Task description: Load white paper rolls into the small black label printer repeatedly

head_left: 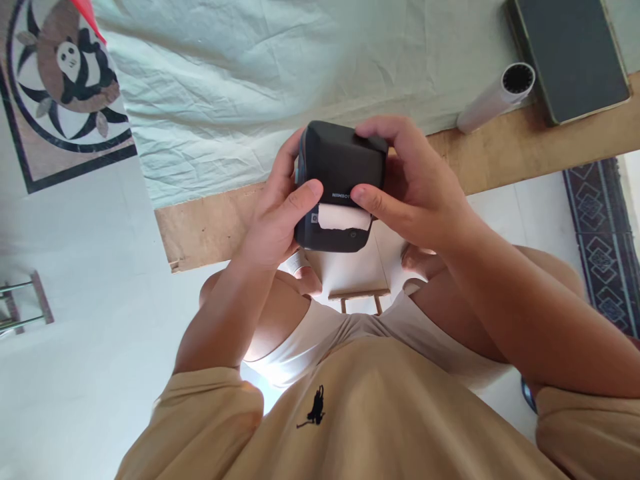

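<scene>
Over at the far left, a panda mat [67,73] is lying on the pale floor, with a red tip [86,15] poking in above it. Next to it a wrinkled pale sheet [280,73] is spreading across a brown board [210,227], whose near edge is showing bare.

In the middle, the person is sitting with knees apart, wearing a tan shirt [360,413]. The left hand [277,217] is curling around the left side of a small dark printer [340,187], its thumb pressing across the front face and its fingers wrapping behind the body. The printer is being held up in the air, between the two hands, above the lap and just in front of the board's near edge. A strip of white paper [345,217] is sticking out of its slot, right between the two thumbs.

The right hand [415,193] is gripping the printer from the other side, fingers arching over the top corner and thumb lying along the front just above the paper.

Farther right, a white roll [495,99] is lying on the board, just beside a dark tablet [570,57]. A patterned rug [605,247] is running along the right edge.
</scene>
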{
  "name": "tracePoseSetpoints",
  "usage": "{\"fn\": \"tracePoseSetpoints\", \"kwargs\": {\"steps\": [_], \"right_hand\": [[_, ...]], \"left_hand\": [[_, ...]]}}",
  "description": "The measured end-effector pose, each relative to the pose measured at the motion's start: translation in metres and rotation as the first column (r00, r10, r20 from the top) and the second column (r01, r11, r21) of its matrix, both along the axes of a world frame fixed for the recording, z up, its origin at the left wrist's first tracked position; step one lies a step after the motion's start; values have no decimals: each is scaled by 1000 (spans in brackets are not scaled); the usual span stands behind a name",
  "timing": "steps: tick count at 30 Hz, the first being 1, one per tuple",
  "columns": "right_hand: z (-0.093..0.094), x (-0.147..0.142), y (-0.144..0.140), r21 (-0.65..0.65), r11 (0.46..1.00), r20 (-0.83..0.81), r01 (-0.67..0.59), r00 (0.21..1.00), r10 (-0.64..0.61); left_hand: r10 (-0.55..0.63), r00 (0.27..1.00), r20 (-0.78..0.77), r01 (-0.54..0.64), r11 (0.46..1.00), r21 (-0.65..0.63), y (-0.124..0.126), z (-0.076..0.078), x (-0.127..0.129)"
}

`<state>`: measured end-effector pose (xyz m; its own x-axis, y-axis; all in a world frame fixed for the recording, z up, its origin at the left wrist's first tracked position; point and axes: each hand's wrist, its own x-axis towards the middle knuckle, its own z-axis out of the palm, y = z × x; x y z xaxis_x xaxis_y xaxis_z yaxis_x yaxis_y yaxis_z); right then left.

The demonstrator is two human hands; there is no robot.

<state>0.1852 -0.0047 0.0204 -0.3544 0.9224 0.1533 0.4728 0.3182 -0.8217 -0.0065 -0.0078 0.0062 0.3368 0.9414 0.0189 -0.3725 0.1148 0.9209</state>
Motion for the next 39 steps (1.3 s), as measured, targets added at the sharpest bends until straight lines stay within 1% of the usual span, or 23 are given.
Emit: {"fn": "tracePoseSetpoints", "kwargs": {"steps": [2,4,10,12,14,17,19,21,24,26,28,34,39], "right_hand": [[1,0,1,-45,999,-48,-24,999,22],[2,0,2,-46,998,-68,-37,997,34],[3,-2,3,-56,998,-59,-11,998,8],[2,-2,2,-60,998,-41,5,999,-8],[1,-1,1,-30,999,-9,20,1000,-20],[1,0,-2,73,997,31,11,999,-14],[1,2,-3,123,992,54,-7,999,0],[1,3,-4,142,990,79,-25,997,13],[1,2,-4,141,989,118,-40,993,23],[1,2,-3,130,991,136,-43,990,25],[1,1,-3,125,991,154,-44,988,24],[1,0,-3,186,981,165,-56,986,25],[4,-1,-4,147,988,174,-37,985,11]], "left_hand": [[16,1000,6,-16,1000,-5,0,0,1],[30,1000,4,-30,999,-22,0,0,2],[77,995,-65,-80,996,-44,2,0,3],[85,994,-68,-87,996,-28,5,-2,2],[85,995,-59,-86,996,-12,8,-5,0],[59,997,-43,-59,998,4,14,-11,-2],[46,999,-23,-46,998,37,15,-12,-3],[65,998,-1,-65,996,56,14,-11,-1],[133,991,29,-133,991,-3,8,-4,4],[152,987,42,-151,988,-37,6,1,7],[163,986,42,-161,986,-44,4,3,8],[211,977,21,-209,975,-72,3,5,9],[201,979,-18,-202,976,-84,2,6,7]]}}
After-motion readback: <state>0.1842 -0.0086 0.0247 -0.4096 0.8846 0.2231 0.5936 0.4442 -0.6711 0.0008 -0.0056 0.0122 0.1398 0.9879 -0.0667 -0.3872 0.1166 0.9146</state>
